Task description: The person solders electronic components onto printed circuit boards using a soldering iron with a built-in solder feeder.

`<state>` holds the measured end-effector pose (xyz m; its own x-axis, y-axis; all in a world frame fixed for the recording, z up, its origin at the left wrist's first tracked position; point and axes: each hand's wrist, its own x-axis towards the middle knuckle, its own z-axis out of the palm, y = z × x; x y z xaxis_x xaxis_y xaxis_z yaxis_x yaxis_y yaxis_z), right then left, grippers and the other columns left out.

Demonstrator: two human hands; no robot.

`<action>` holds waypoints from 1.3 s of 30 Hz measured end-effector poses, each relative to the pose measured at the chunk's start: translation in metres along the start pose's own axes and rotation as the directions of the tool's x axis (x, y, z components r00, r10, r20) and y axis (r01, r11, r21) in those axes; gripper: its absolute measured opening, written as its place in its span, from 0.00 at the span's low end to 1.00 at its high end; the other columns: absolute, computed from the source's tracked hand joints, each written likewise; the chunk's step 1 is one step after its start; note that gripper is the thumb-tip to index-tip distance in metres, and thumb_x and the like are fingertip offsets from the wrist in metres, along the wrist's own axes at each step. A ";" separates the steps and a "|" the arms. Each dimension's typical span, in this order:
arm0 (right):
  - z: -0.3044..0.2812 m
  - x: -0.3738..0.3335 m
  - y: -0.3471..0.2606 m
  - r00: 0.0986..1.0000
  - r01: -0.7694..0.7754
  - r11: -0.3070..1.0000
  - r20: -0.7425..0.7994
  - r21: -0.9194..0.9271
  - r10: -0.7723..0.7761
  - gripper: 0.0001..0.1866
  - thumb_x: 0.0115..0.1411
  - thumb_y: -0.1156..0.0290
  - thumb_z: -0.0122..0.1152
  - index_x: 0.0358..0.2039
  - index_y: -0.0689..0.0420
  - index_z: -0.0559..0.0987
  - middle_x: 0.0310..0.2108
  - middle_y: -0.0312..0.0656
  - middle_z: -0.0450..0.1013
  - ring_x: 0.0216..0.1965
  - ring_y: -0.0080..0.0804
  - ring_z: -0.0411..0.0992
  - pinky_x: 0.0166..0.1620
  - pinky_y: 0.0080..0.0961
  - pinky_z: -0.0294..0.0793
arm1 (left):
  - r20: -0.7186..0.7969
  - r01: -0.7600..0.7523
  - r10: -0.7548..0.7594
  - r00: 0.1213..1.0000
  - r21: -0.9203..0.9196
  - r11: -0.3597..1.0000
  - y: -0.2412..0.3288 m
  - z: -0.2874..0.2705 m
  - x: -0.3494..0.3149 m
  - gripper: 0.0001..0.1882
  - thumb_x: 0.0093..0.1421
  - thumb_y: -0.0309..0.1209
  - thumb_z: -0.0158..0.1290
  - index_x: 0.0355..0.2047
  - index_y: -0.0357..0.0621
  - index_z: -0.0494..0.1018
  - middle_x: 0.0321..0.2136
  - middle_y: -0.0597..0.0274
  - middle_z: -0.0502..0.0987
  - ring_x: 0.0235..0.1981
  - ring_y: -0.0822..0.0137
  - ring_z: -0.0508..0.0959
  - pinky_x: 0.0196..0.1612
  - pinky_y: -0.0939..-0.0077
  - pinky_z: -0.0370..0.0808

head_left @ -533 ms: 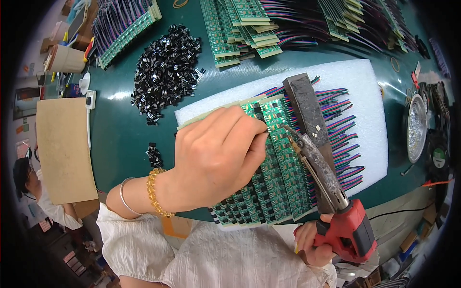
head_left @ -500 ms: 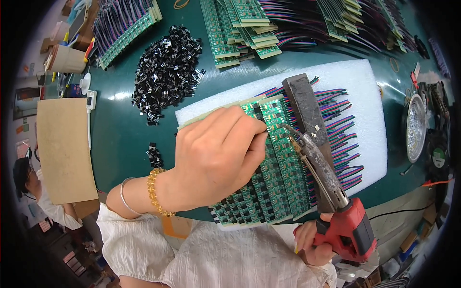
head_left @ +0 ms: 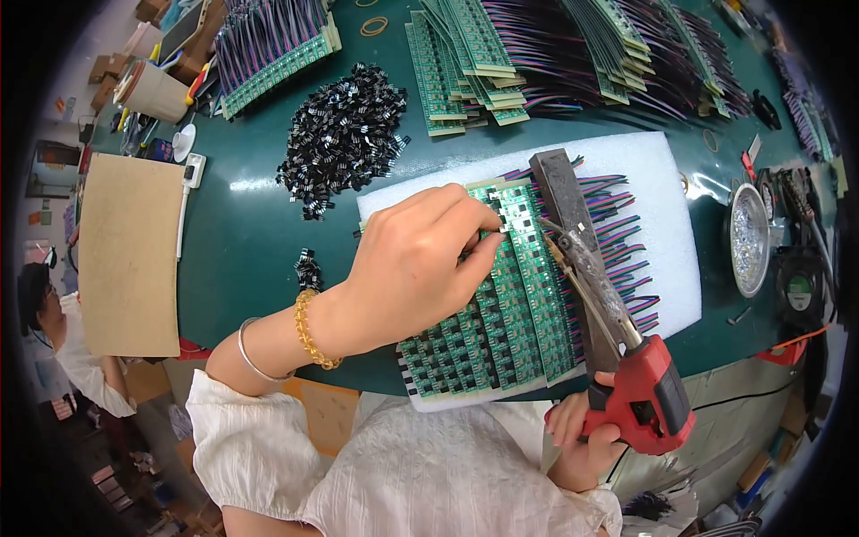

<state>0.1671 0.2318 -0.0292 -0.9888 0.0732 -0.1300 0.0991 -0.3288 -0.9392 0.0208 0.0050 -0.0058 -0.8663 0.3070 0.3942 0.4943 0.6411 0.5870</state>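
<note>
green circuit boards (head_left: pixel 541 300) lie side by side in an overlapping row on a white foam pad (head_left: pixel 673 259), their coloured wires (head_left: pixel 617 210) trailing out to the right beneath a dark bar (head_left: pixel 560 183). over the upper part of the row, our left hand (head_left: pixel 425 255) has thumb and forefinger drawn together at the tips; we cannot tell what small part, if any, they pinch. our right hand (head_left: pixel 580 458) is wrapped around the handle of a red soldering gun (head_left: pixel 642 385), its tip near those fingertips. we judge the step in hand to be close soldering work at one spot on a board; the next move would call for a steady left hand and a fine touch of the tip, clear of the skin. beyond the pad sit a heap of black components (head_left: pixel 344 134), more wired boards (head_left: pixel 438 76) and, off right, a metal dish (head_left: pixel 749 240).
</note>
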 end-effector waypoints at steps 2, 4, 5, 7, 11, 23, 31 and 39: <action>0.001 0.000 -0.001 1.000 0.007 1.000 -0.012 -0.018 -0.007 0.41 0.58 0.41 0.59 0.54 0.67 0.61 0.11 0.32 0.61 0.10 0.24 0.62 0.18 0.22 0.64 | -0.005 -0.010 0.010 1.000 -0.005 1.000 0.000 0.000 0.000 0.06 0.50 0.20 0.62 0.28 0.38 0.76 0.20 0.63 0.72 0.18 0.71 0.71 0.20 0.78 0.67; -0.001 0.000 -0.002 1.000 0.009 1.000 0.008 -0.022 -0.009 0.41 0.58 0.41 0.59 0.54 0.67 0.61 0.11 0.32 0.61 0.10 0.24 0.62 0.18 0.22 0.64 | -0.012 -0.020 0.021 1.000 0.032 0.999 -0.001 0.001 0.000 0.06 0.50 0.20 0.62 0.28 0.38 0.76 0.20 0.63 0.73 0.18 0.71 0.72 0.20 0.78 0.68; -0.003 0.000 -0.001 1.000 0.010 1.000 0.028 -0.023 -0.009 0.41 0.58 0.41 0.60 0.53 0.67 0.62 0.11 0.32 0.61 0.11 0.24 0.62 0.18 0.23 0.64 | -0.010 -0.022 0.023 1.000 0.026 0.999 -0.001 0.002 0.001 0.06 0.50 0.20 0.62 0.28 0.38 0.76 0.20 0.63 0.73 0.18 0.71 0.72 0.20 0.78 0.68; -0.006 -0.003 0.002 1.000 0.003 1.000 0.015 0.003 -0.003 0.40 0.58 0.41 0.60 0.53 0.67 0.62 0.11 0.33 0.62 0.11 0.25 0.62 0.18 0.23 0.64 | -0.024 -0.053 0.055 0.998 0.058 0.997 -0.002 0.006 0.002 0.07 0.49 0.19 0.62 0.27 0.38 0.75 0.20 0.63 0.72 0.18 0.70 0.72 0.20 0.78 0.69; -0.008 -0.003 0.001 0.998 -0.063 0.998 0.032 0.024 0.062 0.39 0.57 0.42 0.61 0.51 0.66 0.63 0.11 0.33 0.63 0.11 0.26 0.63 0.19 0.25 0.64 | -0.025 -0.068 0.070 0.997 0.076 0.995 -0.002 0.005 0.002 0.08 0.47 0.18 0.62 0.27 0.39 0.75 0.20 0.63 0.72 0.18 0.70 0.73 0.20 0.77 0.69; -0.013 -0.008 -0.001 0.992 -0.123 0.992 0.019 0.022 0.123 0.38 0.55 0.42 0.62 0.50 0.63 0.65 0.11 0.34 0.64 0.12 0.28 0.64 0.20 0.24 0.63 | 0.000 -0.120 0.121 0.993 0.088 0.989 -0.006 0.005 0.005 0.09 0.46 0.17 0.62 0.27 0.39 0.74 0.19 0.64 0.71 0.18 0.71 0.73 0.19 0.78 0.68; -0.017 -0.009 -0.004 0.988 -0.146 0.989 0.050 0.036 0.144 0.37 0.56 0.42 0.62 0.51 0.62 0.65 0.11 0.35 0.64 0.12 0.29 0.65 0.20 0.25 0.62 | 0.025 -0.114 0.113 0.993 0.074 0.991 -0.005 0.005 0.006 0.10 0.46 0.17 0.62 0.29 0.38 0.74 0.19 0.64 0.72 0.17 0.71 0.72 0.19 0.79 0.68; -0.016 -0.009 -0.001 0.989 -0.144 0.988 0.045 0.047 0.142 0.39 0.56 0.41 0.61 0.52 0.63 0.63 0.11 0.34 0.64 0.11 0.27 0.64 0.19 0.23 0.63 | 0.030 -0.117 0.115 0.993 0.080 0.990 -0.006 0.004 0.006 0.10 0.46 0.17 0.62 0.29 0.38 0.74 0.20 0.63 0.72 0.18 0.71 0.72 0.19 0.79 0.69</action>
<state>0.1780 0.2468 -0.0322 -0.9687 -0.0163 -0.2476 0.2351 -0.3796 -0.8948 0.0127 0.0056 -0.0100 -0.8056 0.3994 0.4377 0.5848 0.6550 0.4786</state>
